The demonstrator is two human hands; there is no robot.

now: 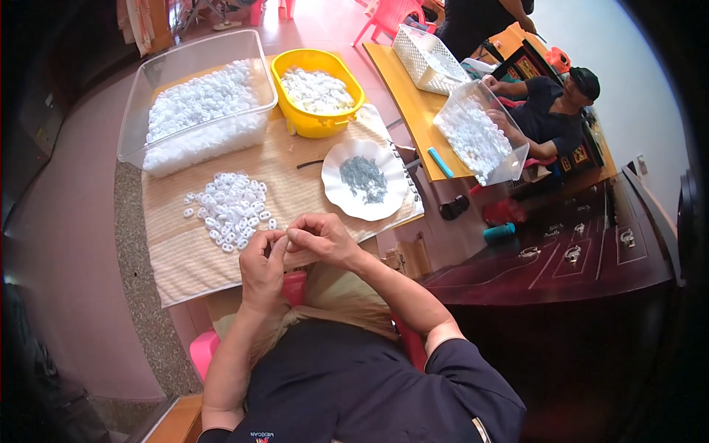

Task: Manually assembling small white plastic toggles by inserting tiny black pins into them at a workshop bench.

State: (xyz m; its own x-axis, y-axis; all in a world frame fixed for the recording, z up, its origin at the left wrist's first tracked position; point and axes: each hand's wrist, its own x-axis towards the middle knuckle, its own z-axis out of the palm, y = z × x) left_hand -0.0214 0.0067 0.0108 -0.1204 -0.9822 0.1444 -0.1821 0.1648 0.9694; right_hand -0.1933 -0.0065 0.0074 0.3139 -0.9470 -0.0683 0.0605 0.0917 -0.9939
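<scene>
My left hand point(262, 267) and my right hand point(325, 238) meet at the table's near edge, fingertips pinched together. Whatever is between them is too small to make out. Just beyond lies a loose pile of small white oval plastic pieces point(230, 209), each with two openings. To the right of the pile stands a white plate point(337, 193) with a wavy rim, holding small dark grey, shiny parts point(363, 179). A thin black strip point(309, 164) lies beside that plate.
A clear plastic bin point(196, 122) full of white pieces stands far left on the striped cloth point(166, 244). Beside it is a yellow basin point(317, 127) of similar pieces. At another table point(417, 111), a person point(554, 118) reaches into a clear tray point(491, 173). A dark red panelled surface point(546, 273) lies right.
</scene>
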